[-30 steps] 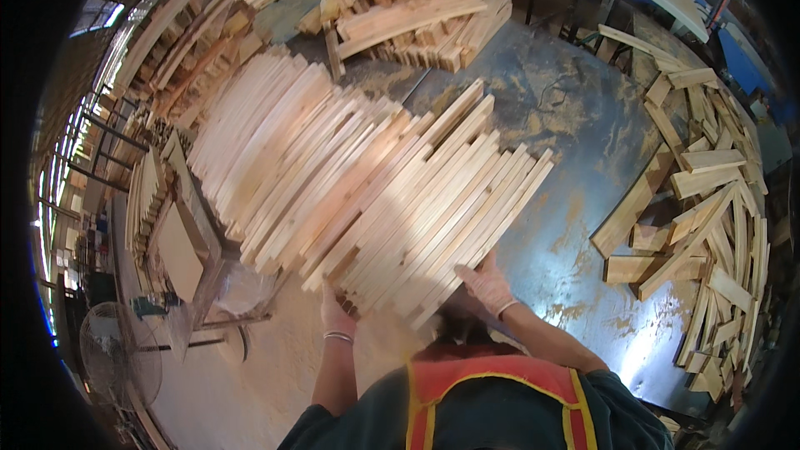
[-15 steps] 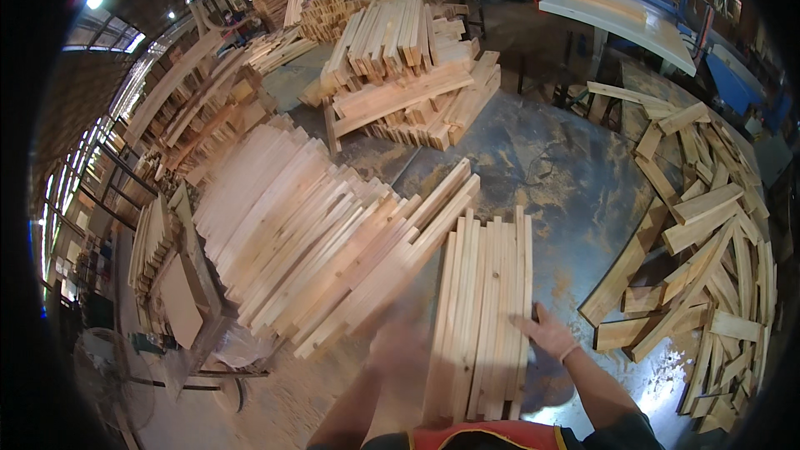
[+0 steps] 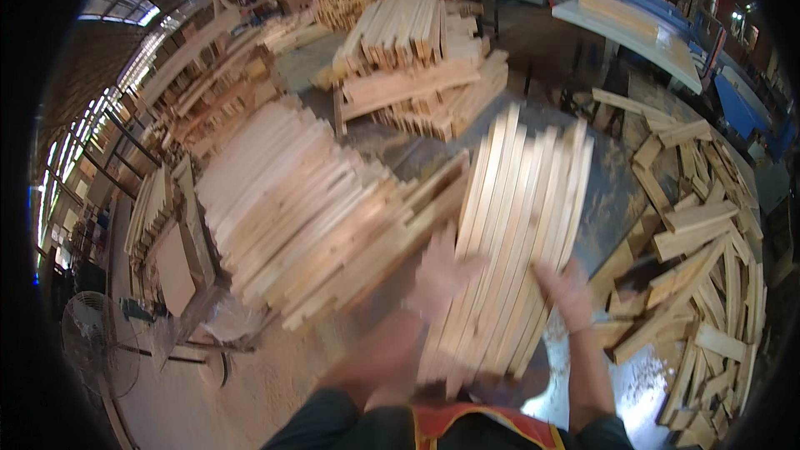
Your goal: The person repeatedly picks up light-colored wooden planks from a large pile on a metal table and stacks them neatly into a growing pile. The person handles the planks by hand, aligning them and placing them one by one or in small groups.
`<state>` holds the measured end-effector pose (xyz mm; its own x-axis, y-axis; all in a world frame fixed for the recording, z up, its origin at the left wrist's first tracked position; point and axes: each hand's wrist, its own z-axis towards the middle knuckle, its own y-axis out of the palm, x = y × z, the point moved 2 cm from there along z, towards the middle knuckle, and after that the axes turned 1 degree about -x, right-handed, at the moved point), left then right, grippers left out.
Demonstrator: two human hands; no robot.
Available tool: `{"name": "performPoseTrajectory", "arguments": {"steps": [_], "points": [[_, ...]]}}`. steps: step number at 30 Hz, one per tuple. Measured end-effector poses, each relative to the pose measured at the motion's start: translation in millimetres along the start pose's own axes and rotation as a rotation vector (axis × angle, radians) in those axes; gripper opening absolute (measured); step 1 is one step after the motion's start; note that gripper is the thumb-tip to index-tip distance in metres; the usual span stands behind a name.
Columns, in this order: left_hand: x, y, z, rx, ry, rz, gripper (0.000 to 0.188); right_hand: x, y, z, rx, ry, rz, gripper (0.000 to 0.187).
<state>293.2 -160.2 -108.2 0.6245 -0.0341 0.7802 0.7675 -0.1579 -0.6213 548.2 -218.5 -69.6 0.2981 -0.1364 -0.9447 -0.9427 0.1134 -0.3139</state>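
Observation:
A bundle of pale wooden slats (image 3: 512, 242), lying side by side, is squeezed between my two hands in front of my body. My left hand (image 3: 446, 277) presses its left side, with the thumb over the top face. Against the right side, my right hand (image 3: 568, 293) grips with its thumb on top; motion blurs both hands. The bundle's far end looks raised off the dark table (image 3: 612, 175), and its near end reaches toward my apron (image 3: 467, 425). Directly left of it lies a wide row of similar slats (image 3: 304, 217).
Across the table rises a crisscrossed wood stack (image 3: 408, 75). Loose offcuts (image 3: 700, 225) are heaped along the right side. Beyond are a pale machine table (image 3: 625, 37) and blue machinery. At far left stand a fan (image 3: 98, 342) and leaning boards (image 3: 179, 275).
The slat bundle has lifted and moved away from my body, its far end tilting right. My left hand has come onto its left side, and my right hand has moved forward with it.

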Motion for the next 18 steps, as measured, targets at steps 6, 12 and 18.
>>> {"name": "performPoseTrajectory", "arguments": {"steps": [6, 12, 18], "points": [[123, -57, 32, 0.196, 0.274, -0.291, 0.097, -84, -71, 29, 0.307, -0.395, 0.015, 0.062], [94, -33, 50, -0.143, 0.185, -0.105, 0.079, 0, -69, 42, 0.034, -0.343, -0.135, 0.078], [-91, 30, -20, -0.160, 0.724, 0.103, 0.063, 191, 11, 2, -0.133, -0.167, 0.019, 0.065]]}}
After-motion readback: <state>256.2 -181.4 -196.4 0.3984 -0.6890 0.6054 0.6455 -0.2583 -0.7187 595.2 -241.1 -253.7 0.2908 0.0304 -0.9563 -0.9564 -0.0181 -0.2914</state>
